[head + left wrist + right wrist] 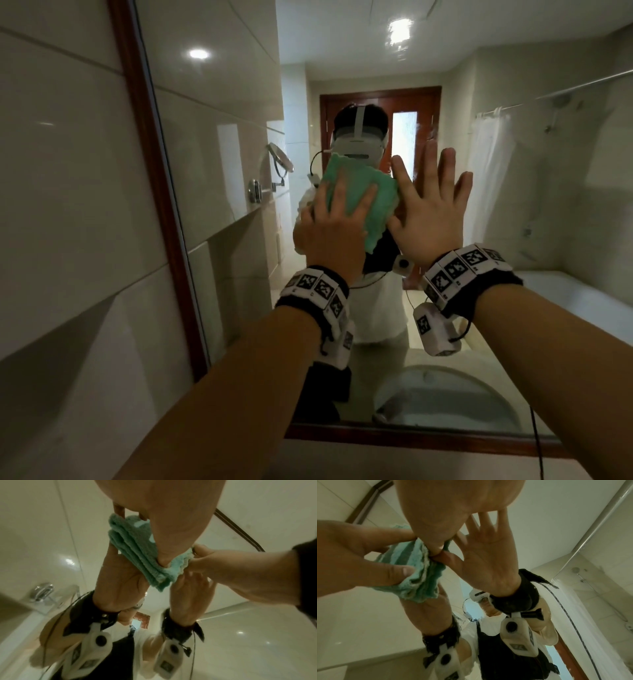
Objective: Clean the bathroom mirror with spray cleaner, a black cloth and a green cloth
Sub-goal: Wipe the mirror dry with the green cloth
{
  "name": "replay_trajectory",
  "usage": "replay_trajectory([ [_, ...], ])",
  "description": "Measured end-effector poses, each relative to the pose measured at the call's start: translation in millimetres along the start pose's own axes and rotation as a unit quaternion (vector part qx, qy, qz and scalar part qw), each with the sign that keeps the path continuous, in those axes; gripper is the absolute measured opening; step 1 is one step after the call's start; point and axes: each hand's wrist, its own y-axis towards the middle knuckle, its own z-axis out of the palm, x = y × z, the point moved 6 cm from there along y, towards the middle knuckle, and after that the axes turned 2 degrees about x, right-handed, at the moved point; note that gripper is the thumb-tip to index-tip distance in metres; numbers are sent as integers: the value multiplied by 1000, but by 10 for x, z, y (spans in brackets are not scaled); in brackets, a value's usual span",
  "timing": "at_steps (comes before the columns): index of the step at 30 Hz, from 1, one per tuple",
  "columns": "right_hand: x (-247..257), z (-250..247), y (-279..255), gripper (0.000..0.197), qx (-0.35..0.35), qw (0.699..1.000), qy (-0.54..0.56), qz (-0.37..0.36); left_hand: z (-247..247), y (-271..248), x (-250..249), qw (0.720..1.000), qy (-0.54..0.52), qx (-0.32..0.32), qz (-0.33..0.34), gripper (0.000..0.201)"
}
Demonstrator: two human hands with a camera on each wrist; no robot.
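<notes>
A folded green cloth (pixel 356 192) lies flat against the glass of the wood-framed mirror (pixel 513 192). My left hand (pixel 335 219) presses on it with straight, spread fingers. Beside it my right hand (pixel 431 205) lies flat on the glass, fingers spread upward, its thumb touching the cloth's right edge. In the left wrist view the green cloth (pixel 137 550) shows as stacked layers between my left hand (pixel 171 507) and its reflection, with the thumb of my right hand (pixel 240 563) at its edge. The right wrist view shows the green cloth (pixel 412 561) under my left hand (pixel 359 554). No spray cleaner or black cloth is identifiable.
The mirror's brown frame (pixel 154 171) runs down the left, with a glossy tiled wall (pixel 68 222) beyond it. Reflected in the glass are a round wall-mounted mirror (pixel 281 161), a shower curtain (pixel 489 164) and a basin (pixel 445 394). A dark shape (pixel 325 390) sits below my left wrist.
</notes>
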Motion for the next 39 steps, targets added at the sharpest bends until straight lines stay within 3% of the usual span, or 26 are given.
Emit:
replay_trajectory([
  [3,-9,-3,2,83,9,1000,3,5,-106,-8,253,1000,12,-22,-10,81],
  [11,-7,1,0,84,6,1000,5,3,-439,-38,1992,970,-37,17,-240,79],
  [15,-1,4,-2,84,6,1000,2,-3,-475,13,2083,965,-30,41,-259,80],
  [21,-78,-98,-6,72,30,999,-28,-33,-507,143,1791,961,-43,29,-272,77],
  [25,-388,-360,-79,61,-14,997,19,-68,-554,309,1352,969,-44,29,-240,78],
  [28,-817,-486,-143,72,-19,1000,-6,-6,-544,423,894,979,-42,20,-199,77],
  [31,-1140,-440,-196,80,18,999,-20,42,-474,510,456,986,-39,11,-161,76],
  [37,-1246,-270,-222,80,22,1000,-4,22,-222,476,-624,999,20,-25,-23,73],
  [39,-1269,-259,-231,80,18,1000,-6,20,-92,383,-944,999,31,-8,18,70],
])
